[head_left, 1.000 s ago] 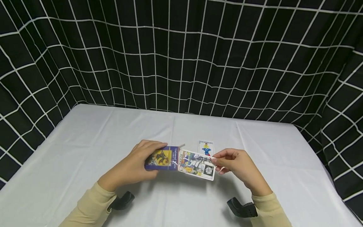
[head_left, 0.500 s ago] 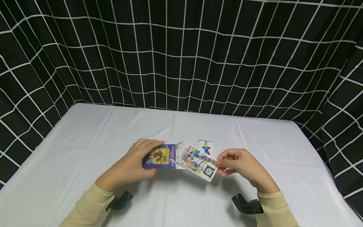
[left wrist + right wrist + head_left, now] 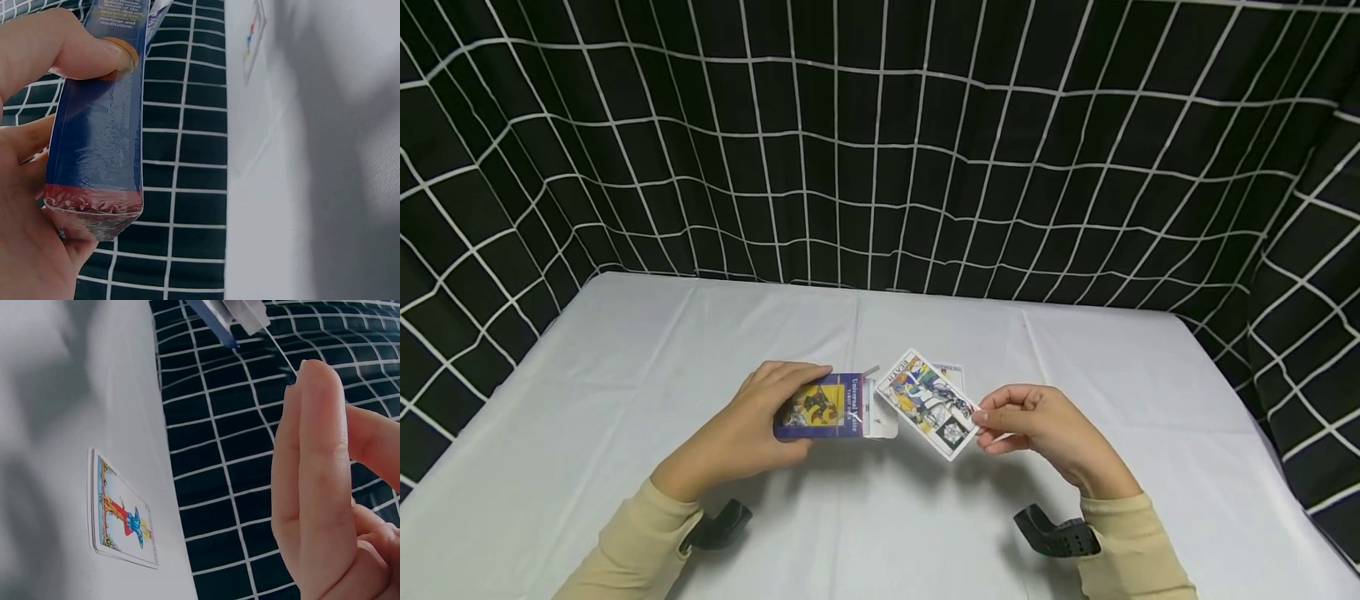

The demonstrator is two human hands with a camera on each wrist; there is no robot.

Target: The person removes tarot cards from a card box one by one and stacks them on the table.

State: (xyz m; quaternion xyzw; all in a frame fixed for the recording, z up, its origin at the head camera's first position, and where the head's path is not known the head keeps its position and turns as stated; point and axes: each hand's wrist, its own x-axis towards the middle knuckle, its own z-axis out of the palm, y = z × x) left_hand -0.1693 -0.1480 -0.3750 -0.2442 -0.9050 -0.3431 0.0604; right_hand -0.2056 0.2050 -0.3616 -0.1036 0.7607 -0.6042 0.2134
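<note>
My left hand (image 3: 756, 421) grips a blue tarot card box (image 3: 820, 407) whose open end faces right, its white flap (image 3: 880, 418) sticking out. In the left wrist view the thumb presses the narrow side of the box (image 3: 100, 144), which has plastic wrap at its end. My right hand (image 3: 1033, 429) pinches a tarot card (image 3: 928, 404) marked DEATH by its lower right edge, tilted in the air just right of the flap. Under it, partly hidden in the head view, a small stack of cards (image 3: 125, 512) lies face up on the table, a blue-clad figure on top.
A white cloth covers the table (image 3: 737, 325). Black curtain with a white grid (image 3: 880, 150) hangs behind and along both sides. A black wrist mount (image 3: 1056, 533) sits below the right wrist, and another mount (image 3: 721, 527) below the left.
The DEATH card has come away from the box's open end, turned more steeply and risen, now overlapping the stack in the head view. The box has shifted slightly up and left.
</note>
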